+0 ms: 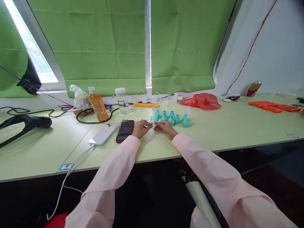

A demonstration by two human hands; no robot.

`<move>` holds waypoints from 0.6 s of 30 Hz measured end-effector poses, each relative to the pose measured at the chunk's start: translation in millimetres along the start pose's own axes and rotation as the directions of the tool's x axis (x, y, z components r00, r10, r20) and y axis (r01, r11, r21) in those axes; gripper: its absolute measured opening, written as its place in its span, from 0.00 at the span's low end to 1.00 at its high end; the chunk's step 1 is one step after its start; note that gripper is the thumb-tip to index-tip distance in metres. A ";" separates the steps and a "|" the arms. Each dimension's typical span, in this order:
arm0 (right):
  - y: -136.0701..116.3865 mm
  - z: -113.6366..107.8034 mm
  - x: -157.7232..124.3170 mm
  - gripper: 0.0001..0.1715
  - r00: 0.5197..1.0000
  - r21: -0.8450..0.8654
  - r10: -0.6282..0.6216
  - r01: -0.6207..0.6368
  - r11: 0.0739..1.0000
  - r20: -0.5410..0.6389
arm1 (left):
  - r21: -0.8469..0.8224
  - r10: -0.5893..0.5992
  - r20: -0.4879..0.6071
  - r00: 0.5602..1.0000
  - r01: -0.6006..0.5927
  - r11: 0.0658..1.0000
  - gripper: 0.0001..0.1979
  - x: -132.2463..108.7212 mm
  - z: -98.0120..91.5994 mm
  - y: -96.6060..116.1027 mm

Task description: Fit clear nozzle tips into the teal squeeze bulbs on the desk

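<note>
Both hands meet over the pale table, fingertips pinched around a small whitish translucent piece point(153, 124) whose kind is too small to make out. My left hand point(142, 128) grips it from the left, closed at thumb and forefinger. From the right, my right hand point(165, 128) holds the same piece, fingers closed. Just beyond them stand several small turquoise bulb-shaped pieces with open necks point(171, 120). One turquoise bulb at the right point(186, 122) has a whitish translucent tip point(188, 111) on top. Another turquoise piece point(154, 118) lies tilted right behind my fingers.
Left of my hands lie a dark phone point(125, 130) and a white phone point(102, 135) with a cable. Behind stand an orange drink bottle point(98, 105), a clear jar point(122, 100) and a yellow power strip point(145, 104). A red bag point(201, 101) and orange pieces point(273, 106) lie right.
</note>
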State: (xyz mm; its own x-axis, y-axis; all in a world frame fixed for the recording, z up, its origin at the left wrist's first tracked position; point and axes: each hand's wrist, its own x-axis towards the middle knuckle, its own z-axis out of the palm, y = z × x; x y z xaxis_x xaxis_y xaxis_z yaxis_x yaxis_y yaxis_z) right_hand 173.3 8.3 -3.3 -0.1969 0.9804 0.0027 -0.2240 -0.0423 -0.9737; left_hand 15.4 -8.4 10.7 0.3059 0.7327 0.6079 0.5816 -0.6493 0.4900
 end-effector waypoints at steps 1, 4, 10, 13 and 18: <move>-0.2 0.3 -0.3 0.11 1.000 0.005 0.005 -0.005 1.000 0.002 | 0.009 0.007 0.001 1.000 -0.007 1.000 0.12 0.1 0.2 -0.5; -0.3 0.7 -0.7 0.11 1.000 0.023 0.021 -0.021 1.000 0.011 | 0.045 0.029 0.006 1.000 -0.029 0.999 0.12 0.6 0.6 -1.7; 0.7 -0.8 0.7 0.11 0.999 0.065 0.053 -0.053 0.996 0.012 | 0.185 0.095 0.040 0.995 -0.101 0.977 0.13 -1.0 0.7 -1.0; 1.9 -2.1 2.4 0.11 0.997 0.082 0.074 -0.074 0.994 0.009 | 0.269 0.128 0.073 0.989 -0.144 0.952 0.15 -3.6 0.5 0.6; 4.8 -3.7 6.0 0.12 0.995 0.095 0.096 -0.096 0.991 -0.002 | 0.372 0.171 0.130 0.977 -0.208 0.905 0.17 -6.4 1.5 0.6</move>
State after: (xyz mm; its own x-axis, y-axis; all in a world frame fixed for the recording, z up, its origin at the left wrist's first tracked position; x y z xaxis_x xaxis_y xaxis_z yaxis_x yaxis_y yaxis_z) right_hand 174.5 14.7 -8.7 -0.2157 0.9721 -0.0917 -0.2939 -0.1542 -0.9433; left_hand 15.0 -13.1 6.2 0.4962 0.6309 0.5964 0.7429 -0.6640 0.0843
